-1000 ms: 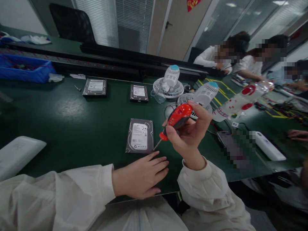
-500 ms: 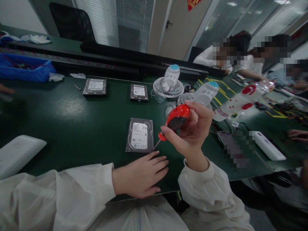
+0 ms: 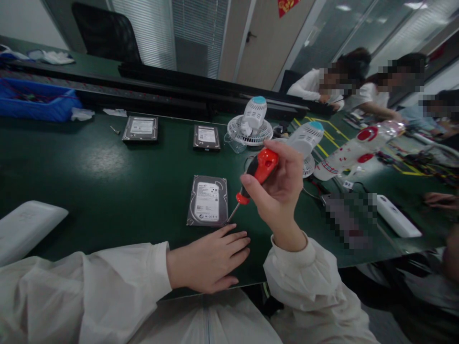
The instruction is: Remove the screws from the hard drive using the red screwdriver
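Observation:
A hard drive (image 3: 207, 201) lies label-up on the green tabletop in front of me. My right hand (image 3: 281, 186) grips a red and black screwdriver (image 3: 263, 167) by its handle. The tool is tilted, and its thin shaft runs down to the drive's near right corner; the very tip is hard to make out beside my fingers. My left hand (image 3: 211, 259) rests flat on the table just below the drive, fingers stretched out, with its fingertips close to the screwdriver tip.
Two more hard drives (image 3: 140, 129) (image 3: 206, 138) lie farther back. Two small white fans (image 3: 251, 129) (image 3: 306, 138) and a white patterned bottle (image 3: 353, 150) stand to the right. A blue bin (image 3: 39, 107) is at far left. A white device (image 3: 30, 229) lies near left. Several people sit at right.
The screwdriver handle has turned in my right hand, showing a different side, and my right hand has shifted slightly left. My left hand and the drive look unmoved.

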